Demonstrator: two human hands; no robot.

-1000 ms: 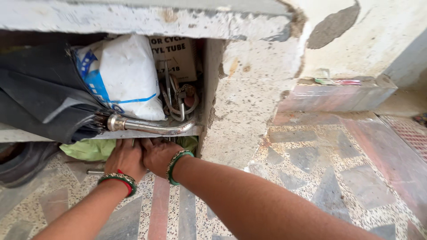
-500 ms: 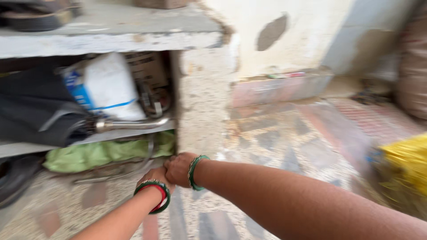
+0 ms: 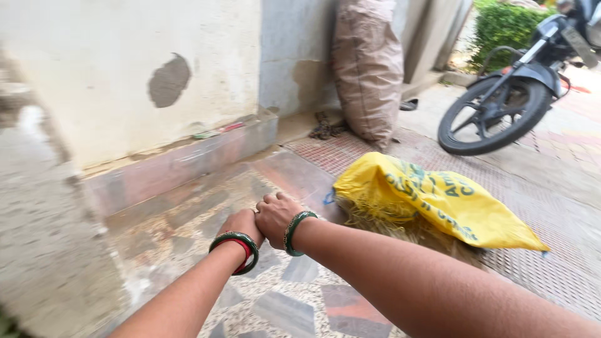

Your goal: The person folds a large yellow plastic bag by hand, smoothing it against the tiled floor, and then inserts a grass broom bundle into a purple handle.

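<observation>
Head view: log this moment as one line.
left hand: closed beside right | right hand: closed, contents hidden | nearest: yellow bag on floor | background: motorcycle wheel

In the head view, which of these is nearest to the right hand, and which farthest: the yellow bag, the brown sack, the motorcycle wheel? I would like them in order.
From the right hand:
1. Yellow bag, lying on the floor just to the right of it.
2. Brown sack, upright against the wall, farther back.
3. Motorcycle wheel, at the far right, beyond the bag.

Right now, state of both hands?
Left hand: curled closed, backs to camera; contents cannot be told.
Right hand: curled closed, pressed against the left; contents cannot be told.
</observation>
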